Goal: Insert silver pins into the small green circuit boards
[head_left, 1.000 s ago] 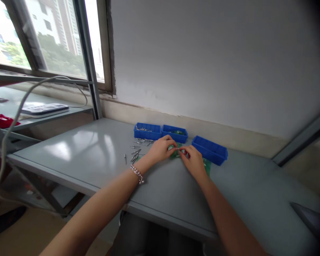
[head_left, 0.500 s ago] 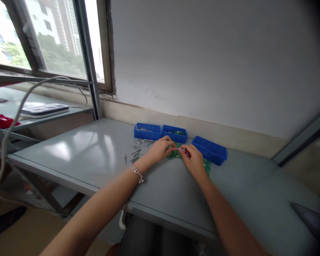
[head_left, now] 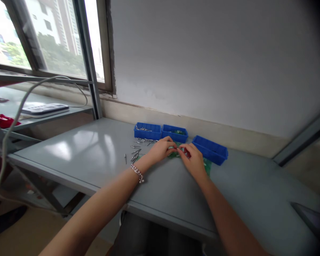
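Note:
My left hand (head_left: 163, 149) is closed in a pinch, with its fingertips almost meeting those of my right hand (head_left: 192, 156). Between them is a small, slim metal pin, mostly hidden by the fingers. My right hand pinches the other end of it. Under both hands lies a green plastic sheet or bag (head_left: 207, 166). To the left of my left hand, several slim metal pins (head_left: 135, 155) with thicker ends are scattered on the grey table (head_left: 160, 188).
Behind the hands stand a blue bin (head_left: 148, 135) with metal pins, a second blue bin (head_left: 181, 138) with green material, and a third blue bin (head_left: 210, 154) at the right. A dark flat object (head_left: 309, 218) sits at the right edge. A grey cable (head_left: 20, 106) hangs at the left.
My fingertips have drawn closer together, and less of the thin pin shows between them. The loose pins and bins stay where they were.

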Available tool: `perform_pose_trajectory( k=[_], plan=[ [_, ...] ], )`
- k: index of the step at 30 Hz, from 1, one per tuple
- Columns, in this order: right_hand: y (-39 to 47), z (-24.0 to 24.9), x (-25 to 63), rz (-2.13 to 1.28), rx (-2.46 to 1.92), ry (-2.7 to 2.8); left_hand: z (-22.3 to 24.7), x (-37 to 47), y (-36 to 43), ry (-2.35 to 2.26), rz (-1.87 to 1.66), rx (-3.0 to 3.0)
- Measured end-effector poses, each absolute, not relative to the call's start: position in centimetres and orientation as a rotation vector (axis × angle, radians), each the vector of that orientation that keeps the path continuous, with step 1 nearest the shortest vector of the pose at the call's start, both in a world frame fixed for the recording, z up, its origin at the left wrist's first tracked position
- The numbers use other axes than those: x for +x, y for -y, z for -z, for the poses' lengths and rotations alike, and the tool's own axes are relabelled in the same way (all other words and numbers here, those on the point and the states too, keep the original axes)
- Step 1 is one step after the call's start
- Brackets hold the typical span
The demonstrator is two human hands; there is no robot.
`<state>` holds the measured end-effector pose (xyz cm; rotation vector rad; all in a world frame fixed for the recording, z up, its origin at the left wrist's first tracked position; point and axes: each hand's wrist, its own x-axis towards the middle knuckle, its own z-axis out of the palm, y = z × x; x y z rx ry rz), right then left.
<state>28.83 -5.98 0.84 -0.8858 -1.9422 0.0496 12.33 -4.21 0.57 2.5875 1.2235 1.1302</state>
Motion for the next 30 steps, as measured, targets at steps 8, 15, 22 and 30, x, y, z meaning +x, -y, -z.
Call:
perform_pose_trajectory(
  k=[8, 15, 22, 30],
  plan=[
    [5.94, -0.85, 28.72, -0.035, -0.846, 1.958, -0.47, 12.31, 4.11, -1.207, -1.147, 2.605],
    [6.03, -0.84, 28.72, -0.046, -0.836, 1.956, -0.45, 12.31, 4.09, -1.239, -1.157, 2.59],
    [5.85, -0.71, 28.77, -0.039, -0.806, 1.953, -0.66, 12.28, 4.18, -1.303, -1.153, 2.55],
    [5.66, -0.57, 28.85, -0.113, -0.837, 1.933, -0.62, 12.18, 4.22, -1.283, -1.171, 2.572]
  ],
)
